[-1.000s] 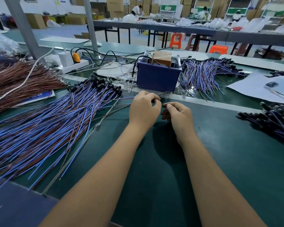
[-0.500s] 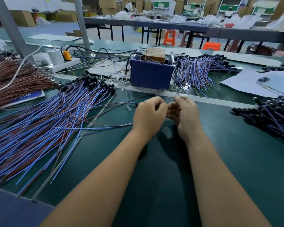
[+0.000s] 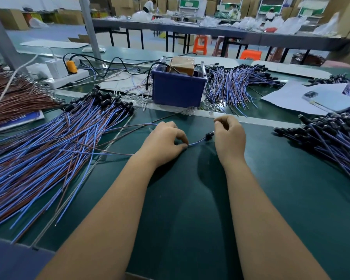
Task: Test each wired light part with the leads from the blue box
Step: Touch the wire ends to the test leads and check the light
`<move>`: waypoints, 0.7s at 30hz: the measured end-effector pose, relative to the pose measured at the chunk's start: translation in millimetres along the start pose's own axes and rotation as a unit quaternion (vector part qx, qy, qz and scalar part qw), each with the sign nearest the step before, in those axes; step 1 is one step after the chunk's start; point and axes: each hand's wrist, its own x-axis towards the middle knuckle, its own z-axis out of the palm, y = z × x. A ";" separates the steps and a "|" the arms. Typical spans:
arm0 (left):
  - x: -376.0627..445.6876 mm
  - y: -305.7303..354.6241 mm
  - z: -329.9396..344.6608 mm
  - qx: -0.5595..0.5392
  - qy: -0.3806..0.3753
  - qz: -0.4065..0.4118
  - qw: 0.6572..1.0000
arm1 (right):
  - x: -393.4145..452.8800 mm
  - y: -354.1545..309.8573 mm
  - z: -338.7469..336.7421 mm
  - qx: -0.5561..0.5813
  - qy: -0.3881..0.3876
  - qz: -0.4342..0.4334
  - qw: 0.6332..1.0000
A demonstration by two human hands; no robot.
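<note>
One wired light part [image 3: 209, 136], a small black head on blue and brown wires, is stretched between my hands on the green mat. My left hand [image 3: 164, 142] pinches its wires, which trail out to the left. My right hand [image 3: 229, 134] has fingers curled beside the black head; whether it grips the head I cannot tell. The blue box [image 3: 177, 88] stands just beyond my hands, holding a brown block, with thin leads [image 3: 166, 118] running from it toward my left hand.
A big fan of blue and brown wired parts [image 3: 49, 150] covers the left. More piles lie behind the box [image 3: 236, 85] and at the right [image 3: 331, 136]. A phone on white paper [image 3: 329, 100] sits far right, a power strip [image 3: 65, 77] far left.
My hands, close together a second ago, have drawn apart. A wired part now stretches between them, its black head by my right hand. The view has tipped down slightly.
</note>
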 end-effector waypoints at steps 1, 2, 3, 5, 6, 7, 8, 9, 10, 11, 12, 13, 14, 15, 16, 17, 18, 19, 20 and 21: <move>0.4 1.0 1.5 -0.011 0.006 0.023 1.000 | 2.6 0.5 -1.0 0.041 -0.004 0.019 0.999; 0.6 3.5 2.9 -0.038 0.015 0.043 0.998 | 5.1 0.3 -2.0 0.111 -0.011 0.054 0.992; 0.3 7.6 4.0 -0.079 0.026 0.054 0.995 | 7.2 -1.0 -4.2 0.201 -0.023 0.102 0.974; -0.5 15.9 6.2 -0.158 0.079 0.050 0.983 | 11.3 -3.5 -12.7 0.378 -0.046 0.184 0.906; 0.2 18.2 7.6 -0.169 0.131 0.042 0.976 | 13.7 -3.0 -18.3 0.436 -0.047 0.206 0.875; 1.1 20.2 8.8 -0.160 0.191 0.026 0.968 | 15.3 -2.3 -23.8 0.477 -0.043 0.217 0.850; 1.6 22.3 8.9 -0.147 0.244 0.001 0.959 | 16.7 -1.0 -28.1 0.506 -0.039 0.221 0.833; 1.3 24.7 7.8 -0.139 0.283 -0.027 0.949 | 17.3 -0.6 -30.8 0.523 -0.044 0.224 0.821; 1.0 26.6 6.2 -0.143 0.305 -0.041 0.941 | 17.3 -1.2 -31.9 0.526 -0.066 0.228 0.817; 1.4 27.0 4.9 -0.153 0.317 -0.033 0.936 | 16.4 -2.6 -31.2 0.517 -0.107 0.235 0.816; 1.7 27.3 3.3 -0.162 0.323 -0.008 0.932 | 14.7 -4.1 -28.7 0.494 -0.164 0.244 0.818; 1.7 28.2 2.2 -0.177 0.324 0.021 0.929 | 12.3 -5.9 -25.4 0.464 -0.226 0.255 0.818; 1.0 30.5 1.2 -0.201 0.318 0.045 0.925 | 9.0 -8.2 -20.9 0.432 -0.287 0.264 0.813; 0.4 33.8 0.6 -0.241 0.303 0.068 0.920 | 5.7 -10.4 -15.8 0.406 -0.343 0.273 0.802; -0.3 37.1 0.2 -0.298 0.273 0.090 0.910 | 2.3 -11.9 -10.7 0.389 -0.391 0.282 0.785; -1.5 40.8 0.4 -0.365 0.229 0.104 0.896 | -0.3 -12.4 -6.7 0.382 -0.429 0.286 0.767; -2.8 43.1 0.5 -0.430 0.177 0.105 0.879 | -1.9 -12.0 -4.3 0.384 -0.454 0.288 0.751; -3.7 44.2 0.7 -0.475 0.127 0.096 0.866 | -1.9 -11.1 -3.5 0.393 -0.466 0.291 0.738; -4.1 43.5 -0.1 -0.499 0.087 0.085 0.858 | -0.8 -9.3 -3.8 0.407 -0.471 0.294 0.726; -4.0 40.7 -1.2 -0.517 0.056 0.076 0.851 | 0.3 -7.2 -4.2 0.419 -0.474 0.294 0.717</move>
